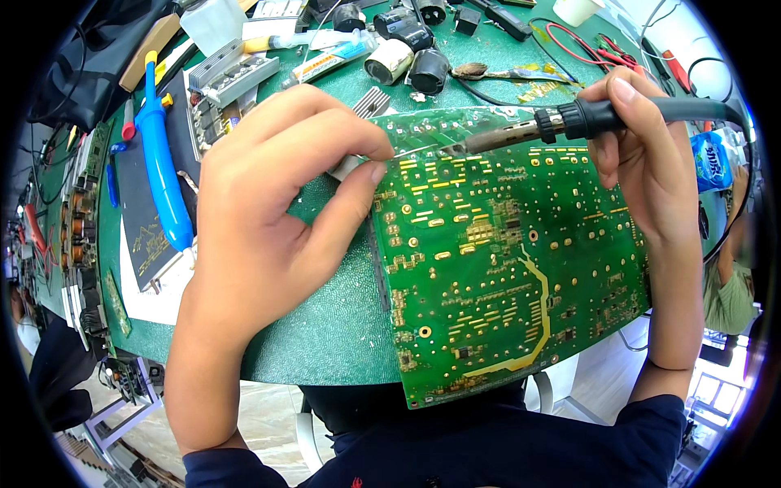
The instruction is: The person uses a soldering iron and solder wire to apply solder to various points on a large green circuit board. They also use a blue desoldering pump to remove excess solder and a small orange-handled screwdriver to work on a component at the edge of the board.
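A large green circuit board (pixel 496 301) lies solder side up, its near edge reaching past the table's front edge. My right hand (pixel 643 154) is closed around the black grip of a soldering iron (pixel 598 119), which points left over the board's far part. At the board's far left corner, my left hand (pixel 272 183) pinches a thin solder wire (pixel 416 151) between thumb and forefinger. The wire runs toward the iron's tip; whether the two touch is too fine to tell. A finned heat sink (pixel 372 103) shows partly behind my left fingers.
On the green table (pixel 301 350), a blue solder sucker (pixel 160 150) lies at left near a large metal heat sink (pixel 232 73). Farther back are a syringe (pixel 333 58), several capacitors (pixel 389 62) and a brush (pixel 504 73). A blue packet (pixel 710 161) and another person's sleeve (pixel 728 297) show at right.
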Action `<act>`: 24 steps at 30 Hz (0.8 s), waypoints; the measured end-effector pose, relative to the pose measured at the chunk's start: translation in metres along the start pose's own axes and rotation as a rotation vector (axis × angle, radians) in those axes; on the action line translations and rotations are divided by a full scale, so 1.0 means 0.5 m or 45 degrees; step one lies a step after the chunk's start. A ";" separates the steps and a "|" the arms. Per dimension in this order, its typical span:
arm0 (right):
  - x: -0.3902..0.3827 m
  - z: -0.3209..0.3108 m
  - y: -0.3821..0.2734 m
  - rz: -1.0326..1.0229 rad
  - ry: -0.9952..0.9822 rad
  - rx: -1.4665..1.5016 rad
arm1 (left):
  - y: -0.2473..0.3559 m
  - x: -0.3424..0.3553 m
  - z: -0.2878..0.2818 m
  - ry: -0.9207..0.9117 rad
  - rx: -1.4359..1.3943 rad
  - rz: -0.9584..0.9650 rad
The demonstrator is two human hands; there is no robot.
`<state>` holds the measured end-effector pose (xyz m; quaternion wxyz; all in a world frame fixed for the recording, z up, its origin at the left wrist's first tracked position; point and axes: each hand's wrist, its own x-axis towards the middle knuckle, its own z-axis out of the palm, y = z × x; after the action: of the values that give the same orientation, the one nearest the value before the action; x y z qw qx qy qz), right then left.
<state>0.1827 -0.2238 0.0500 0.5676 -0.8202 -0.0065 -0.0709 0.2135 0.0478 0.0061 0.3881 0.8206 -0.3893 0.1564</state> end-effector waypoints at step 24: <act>0.005 -0.007 0.019 0.036 0.008 0.069 | 0.000 -0.002 0.011 -0.013 0.024 0.035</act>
<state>0.1856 -0.2306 0.0426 0.5907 -0.8043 0.0049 -0.0651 0.2128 0.0441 0.0020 0.3762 0.8196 -0.4009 0.1613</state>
